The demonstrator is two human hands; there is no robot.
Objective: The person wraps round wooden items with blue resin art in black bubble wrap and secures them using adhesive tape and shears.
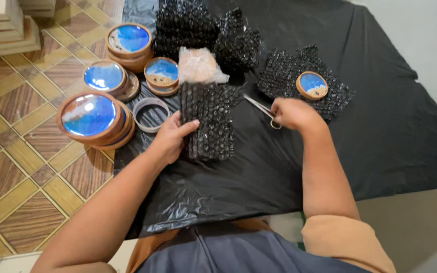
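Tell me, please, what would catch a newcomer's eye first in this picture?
Probably the round wooden discs with glossy blue tops, stacked at the left on the tiled floor and black sheet. In the centre, the left hand holds a bubble-wrap strip, while the right hand grips scissors. One more disc lies on bubble wrap beyond.

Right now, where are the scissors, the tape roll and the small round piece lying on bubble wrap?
scissors (262,109): head view, on the blades beside the right hand.
tape roll (151,115): head view, on its ring's rim.
small round piece (312,84): head view, on its blue face.
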